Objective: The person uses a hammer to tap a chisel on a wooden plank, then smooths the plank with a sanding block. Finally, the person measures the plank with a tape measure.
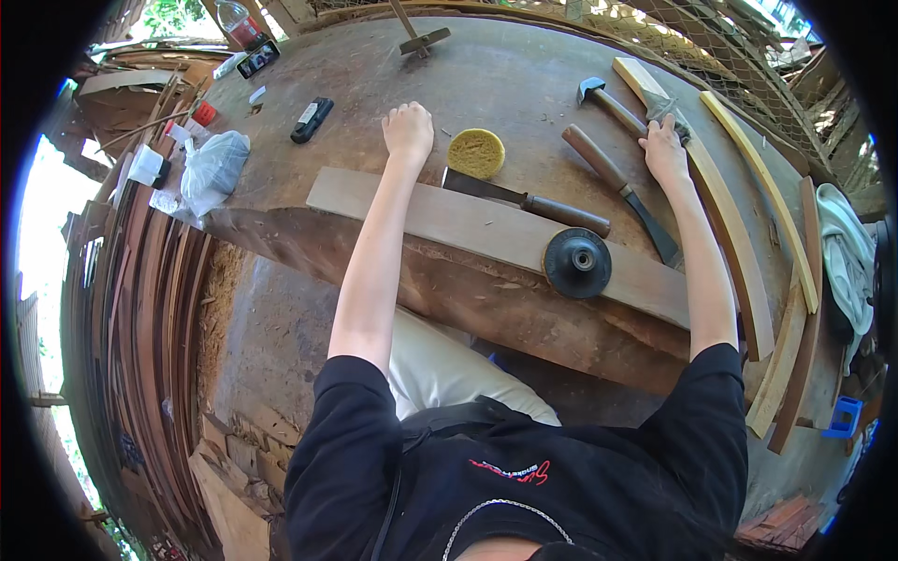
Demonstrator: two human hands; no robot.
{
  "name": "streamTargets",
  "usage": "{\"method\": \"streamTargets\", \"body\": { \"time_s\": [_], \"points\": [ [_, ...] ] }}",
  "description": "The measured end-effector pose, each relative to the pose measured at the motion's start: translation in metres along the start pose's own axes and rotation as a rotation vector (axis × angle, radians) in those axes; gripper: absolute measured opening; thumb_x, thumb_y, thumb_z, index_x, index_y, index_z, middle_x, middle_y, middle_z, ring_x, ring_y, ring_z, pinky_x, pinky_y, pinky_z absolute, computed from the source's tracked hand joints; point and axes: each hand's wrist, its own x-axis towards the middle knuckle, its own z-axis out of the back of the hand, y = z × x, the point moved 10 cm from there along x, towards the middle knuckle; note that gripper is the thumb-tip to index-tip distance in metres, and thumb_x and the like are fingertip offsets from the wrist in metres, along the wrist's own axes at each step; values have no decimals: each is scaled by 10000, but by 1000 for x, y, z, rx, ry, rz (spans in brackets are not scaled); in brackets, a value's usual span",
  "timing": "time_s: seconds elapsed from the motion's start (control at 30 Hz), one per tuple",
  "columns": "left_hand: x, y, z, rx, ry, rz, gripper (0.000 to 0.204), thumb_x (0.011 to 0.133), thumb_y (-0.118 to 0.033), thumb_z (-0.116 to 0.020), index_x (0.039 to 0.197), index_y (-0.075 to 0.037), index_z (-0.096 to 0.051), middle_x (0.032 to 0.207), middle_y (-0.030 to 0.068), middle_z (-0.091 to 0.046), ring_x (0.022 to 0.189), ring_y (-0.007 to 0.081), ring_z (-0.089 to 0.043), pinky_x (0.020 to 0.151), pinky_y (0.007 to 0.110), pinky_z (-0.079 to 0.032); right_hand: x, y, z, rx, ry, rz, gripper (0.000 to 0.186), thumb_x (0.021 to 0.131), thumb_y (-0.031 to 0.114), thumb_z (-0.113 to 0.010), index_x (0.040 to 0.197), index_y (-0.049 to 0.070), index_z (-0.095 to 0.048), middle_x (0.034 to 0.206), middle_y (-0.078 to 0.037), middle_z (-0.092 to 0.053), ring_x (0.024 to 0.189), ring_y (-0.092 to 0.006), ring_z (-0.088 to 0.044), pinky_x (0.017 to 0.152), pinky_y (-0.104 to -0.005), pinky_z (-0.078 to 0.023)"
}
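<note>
My left hand (409, 131) rests on the workbench as a closed fist, with its back upward and no object showing in it. A round yellow sponge-like pad (476, 153) lies just to its right. Over on the right, the fingers of my right hand (663, 150) are closed on a crumpled grey cloth (667, 110), which lies against a long wooden bar (718, 196). Left of that hand are a hammer (613, 107) and a wooden-handled chisel (599, 157). A flat blade tool with a brown handle (566, 213) lies nearer me.
A planed board (468, 224) runs along the bench's near edge, bearing a black round backing disc (577, 263). A black device (311, 121), plastic bag (215, 173), phone (258, 59) and bottle (238, 25) stand left. A wooden marking gauge (424, 41) lies at the back. Thin strips (762, 178) lie right.
</note>
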Motion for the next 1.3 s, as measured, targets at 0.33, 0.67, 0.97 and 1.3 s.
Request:
{"method": "streamTargets", "body": {
  "time_s": [0.33, 0.67, 0.97, 1.3],
  "points": [
    [-55, -6, 63, -492, -126, -79, 167, 896, -191, -570, 918, -32, -616, 877, 101, -652, 806, 235, -609, 761, 373, -446, -9, 4, 25, 42, -158, 97, 289, 931, 249, -511, 1044, -17, -525, 1105, -171, -436, 981, -352, -582, 765, -491, -508],
    [-83, -13, 94, -727, -165, -102, 126, 889, -151, -581, 911, -28, -600, 826, 101, -635, 800, 243, -588, 794, 363, -420, 39, -35, 80, 422, -314, 4, 477, 985, 362, -375, 966, -62, -592, 996, -209, -559, 872, -334, -612, 776, -415, -479],
    [-97, -6, 102, -839, -182, -81, 131, 887, -124, -590, 915, 4, -589, 837, 140, -629, 772, 265, -587, 729, 359, -452, -3, -56, 92, 1279, -12, -271, 525, 979, 472, -384, 1150, -10, -501, 717, -28, -492, 541, -75, -450, 507, -235, -398],
    [-137, -34, 96, -1174, -146, -65, 143, 861, -32, -621, 1001, -19, -599, 798, 86, -663, 722, 145, -606, 687, 261, -465, -115, -37, 123, 1197, -5, -232, 299, 922, 341, -581, 814, 71, -509, 566, 36, -448, 440, -44, -424, 416, -201, -342]
  ]
}}
